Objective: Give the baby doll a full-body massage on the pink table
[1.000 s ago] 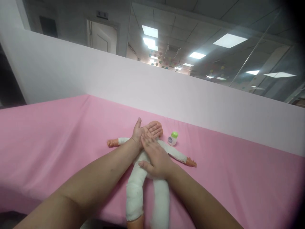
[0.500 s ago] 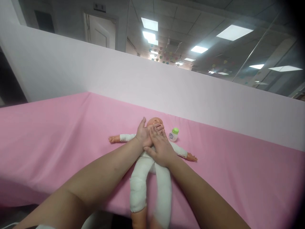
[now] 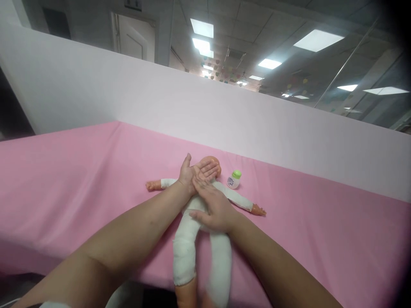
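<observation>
A baby doll [image 3: 188,239] in a white cloth suit lies on its back on the pink table [image 3: 80,179], arms spread and legs hanging toward me. My left hand [image 3: 196,172] is held palm up over the doll's head, fingers stretched out. My right hand [image 3: 213,206] lies flat, palm down, above the doll's chest, its fingertips touching the heel of my left palm. Neither hand holds anything. A small white bottle with a green cap [image 3: 234,179] stands just right of the doll's head.
A pale partition wall [image 3: 257,124] runs along the far edge of the table. Beyond it are a door [image 3: 131,40], ceiling lights and glass panels. The table's near edge is at the doll's knees.
My right hand slid forward over my left palm to the fingertips, then drew back to the heel of the palm. My left hand has opened flat again over the doll's head.
</observation>
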### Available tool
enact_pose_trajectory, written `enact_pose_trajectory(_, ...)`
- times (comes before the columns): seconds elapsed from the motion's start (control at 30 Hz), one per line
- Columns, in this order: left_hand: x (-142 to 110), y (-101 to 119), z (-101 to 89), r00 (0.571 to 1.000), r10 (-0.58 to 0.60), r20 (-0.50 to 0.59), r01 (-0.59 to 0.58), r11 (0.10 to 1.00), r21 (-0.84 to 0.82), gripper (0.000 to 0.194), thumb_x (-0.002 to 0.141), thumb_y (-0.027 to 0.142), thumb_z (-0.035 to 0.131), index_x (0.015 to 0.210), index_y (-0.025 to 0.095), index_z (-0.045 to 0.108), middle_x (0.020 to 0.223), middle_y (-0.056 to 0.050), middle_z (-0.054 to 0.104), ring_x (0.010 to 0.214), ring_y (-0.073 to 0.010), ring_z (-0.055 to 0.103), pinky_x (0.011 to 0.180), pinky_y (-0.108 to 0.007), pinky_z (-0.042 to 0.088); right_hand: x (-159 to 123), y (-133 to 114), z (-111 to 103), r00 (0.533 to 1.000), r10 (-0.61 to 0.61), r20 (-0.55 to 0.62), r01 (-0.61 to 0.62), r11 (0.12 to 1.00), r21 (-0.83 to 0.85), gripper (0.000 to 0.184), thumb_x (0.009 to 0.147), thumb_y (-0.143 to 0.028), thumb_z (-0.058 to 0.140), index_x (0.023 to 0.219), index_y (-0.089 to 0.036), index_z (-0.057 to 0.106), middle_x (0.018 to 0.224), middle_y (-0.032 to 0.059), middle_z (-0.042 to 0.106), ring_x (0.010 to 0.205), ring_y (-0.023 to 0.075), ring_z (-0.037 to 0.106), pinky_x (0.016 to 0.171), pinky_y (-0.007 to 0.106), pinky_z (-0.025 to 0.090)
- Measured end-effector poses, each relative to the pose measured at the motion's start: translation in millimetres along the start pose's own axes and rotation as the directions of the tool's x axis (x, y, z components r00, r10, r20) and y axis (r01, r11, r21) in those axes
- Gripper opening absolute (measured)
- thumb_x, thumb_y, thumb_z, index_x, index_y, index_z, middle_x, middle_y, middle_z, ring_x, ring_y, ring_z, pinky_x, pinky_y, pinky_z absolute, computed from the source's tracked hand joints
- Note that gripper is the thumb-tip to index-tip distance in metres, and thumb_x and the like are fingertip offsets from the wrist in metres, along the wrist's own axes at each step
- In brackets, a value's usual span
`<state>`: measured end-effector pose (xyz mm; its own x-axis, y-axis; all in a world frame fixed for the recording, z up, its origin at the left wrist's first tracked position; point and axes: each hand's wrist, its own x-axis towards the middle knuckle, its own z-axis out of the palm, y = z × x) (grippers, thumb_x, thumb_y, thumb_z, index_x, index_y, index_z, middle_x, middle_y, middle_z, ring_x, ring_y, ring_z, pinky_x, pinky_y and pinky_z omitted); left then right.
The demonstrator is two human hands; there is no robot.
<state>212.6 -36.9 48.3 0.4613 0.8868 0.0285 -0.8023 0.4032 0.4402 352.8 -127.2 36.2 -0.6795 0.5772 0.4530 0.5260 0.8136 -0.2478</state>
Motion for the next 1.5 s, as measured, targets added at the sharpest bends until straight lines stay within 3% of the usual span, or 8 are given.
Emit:
enact_pose_trajectory(0.1,-1.7,-11.8,5.8,0.999,-0.037,0.007,0.037,0.999,0.013,0.091,0.095,0.077,0.036,0.139,0.001,0.058,0.132,-0.030,0.067,0.122,-0.0401,0.067,0.099,-0.049,0.056,0.5,-2.4,1.3,1.000,0.028,-0.004,-0.028,0.999,-0.037,0.111,0.090,-0.068,0.062,0.167,-0.013,0.005,0.172,0.0176,0.016,0.160,0.0351,0.014,0.129,0.057,0.020)
enact_pose_trajectory(0.2,-4.4,-22.2,10.4,0.997,-0.073,0.006,0.072,0.996,0.046,0.091,0.093,0.080,0.039,0.139,0.004,0.059,0.133,-0.029,0.066,0.123,-0.0396,0.066,0.100,-0.049,0.055,1.8,0.4,2.1,0.996,0.086,-0.005,-0.086,0.993,-0.082,0.112,0.092,-0.069,0.060,0.167,-0.016,-0.003,0.173,0.0154,0.010,0.161,0.0355,0.009,0.129,0.058,0.017)
enact_pose_trajectory(0.5,-7.7,-15.9,13.9,0.995,-0.099,-0.019,0.100,0.994,0.035,0.091,0.093,0.080,0.037,0.137,0.003,0.057,0.117,-0.026,0.072,0.111,-0.0374,0.071,0.097,-0.049,0.056,6.4,17.3,8.9,0.957,0.289,-0.039,-0.291,0.937,-0.195,0.093,0.099,-0.069,0.046,0.166,-0.010,0.018,0.171,0.0186,0.019,0.161,0.0350,0.011,0.129,0.060,0.007)
enact_pose_trajectory(0.8,1.1,9.9,-6.0,0.997,0.052,-0.063,-0.049,0.997,0.054,0.092,0.090,0.081,0.045,0.138,0.004,0.058,0.129,-0.028,0.068,0.116,-0.0387,0.070,0.094,-0.046,0.059,0.7,12.9,1.4,0.997,0.066,0.027,-0.061,0.985,-0.159,0.080,0.102,-0.060,0.047,0.164,-0.014,0.027,0.167,0.0152,0.032,0.158,0.0309,0.027,0.129,0.055,0.023)
enact_pose_trajectory(0.97,-0.8,7.4,-0.9,0.998,0.046,-0.037,-0.044,0.997,0.057,0.091,0.092,0.079,0.044,0.138,0.001,0.057,0.130,-0.029,0.067,0.120,-0.0392,0.068,0.095,-0.046,0.059,0.5,6.4,4.7,0.999,-0.047,0.024,0.050,0.990,-0.130,0.093,0.099,-0.067,0.049,0.166,-0.013,0.016,0.170,0.0174,0.024,0.159,0.0353,0.020,0.128,0.059,0.022)
enact_pose_trajectory(1.2,-7.9,-17.0,17.8,0.999,-0.046,-0.028,0.049,0.992,0.120,0.089,0.093,0.078,0.040,0.135,0.003,0.061,0.129,-0.029,0.068,0.119,-0.0389,0.068,0.099,-0.049,0.055,2.4,15.2,8.4,0.999,0.027,-0.044,-0.034,0.985,-0.171,0.108,0.095,-0.074,0.049,0.167,-0.014,-0.005,0.173,0.0155,0.007,0.161,0.0353,0.006,0.130,0.059,0.014)
enact_pose_trajectory(1.37,-11.5,-26.6,24.3,0.993,-0.088,-0.076,0.097,0.989,0.116,0.089,0.092,0.080,0.039,0.130,0.003,0.063,0.118,-0.026,0.073,0.111,-0.0365,0.071,0.097,-0.048,0.055,3.7,25.3,9.5,0.989,0.118,-0.093,-0.137,0.963,-0.234,0.095,0.100,-0.068,0.044,0.167,-0.017,0.001,0.173,0.0137,0.015,0.161,0.0342,0.009,0.130,0.060,0.011)
enact_pose_trajectory(1.5,-12.2,-17.1,24.2,0.993,-0.094,-0.066,0.097,0.994,0.056,0.085,0.095,0.077,0.037,0.128,0.003,0.062,0.107,-0.024,0.074,0.104,-0.0352,0.073,0.094,-0.047,0.057,4.7,28.3,10.7,0.980,0.169,-0.104,-0.190,0.949,-0.252,0.089,0.101,-0.066,0.045,0.167,-0.016,0.012,0.172,0.0141,0.021,0.161,0.0340,0.012,0.129,0.060,0.011)
